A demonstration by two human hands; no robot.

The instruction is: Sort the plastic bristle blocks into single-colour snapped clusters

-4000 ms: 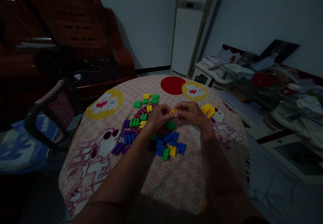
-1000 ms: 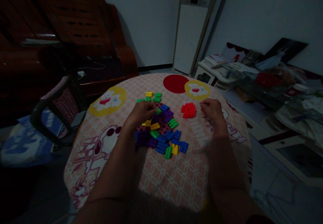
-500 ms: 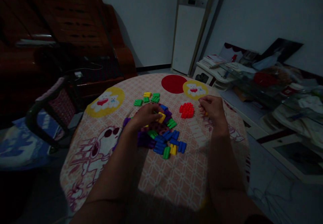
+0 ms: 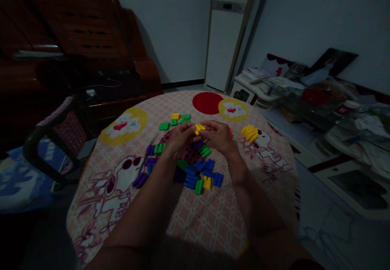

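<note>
My left hand point(image 4: 182, 137) and my right hand point(image 4: 217, 136) meet over the middle of the round table. Between their fingertips is a yellow toy block point(image 4: 199, 129), gripped from both sides. Below them lie loose blue blocks point(image 4: 191, 180), green blocks point(image 4: 199, 186) and purple blocks point(image 4: 140, 180). To the right sits a cluster of yellow blocks point(image 4: 250, 133) joined together. A red block cluster point(image 4: 230, 131) is mostly hidden behind my right hand.
A patterned cloth point(image 4: 207, 217) covers the table. Several green and yellow blocks point(image 4: 175, 116) lie toward its far side. A chair point(image 4: 61, 140) stands at the left, a wooden bench point(image 4: 100, 46) behind it. A cluttered glass-topped cabinet point(image 4: 292, 99) runs along the right.
My right hand has moved left from the yellow cluster, uncovering it, to join my left hand at the yellow block. It now covers most of the red cluster.
</note>
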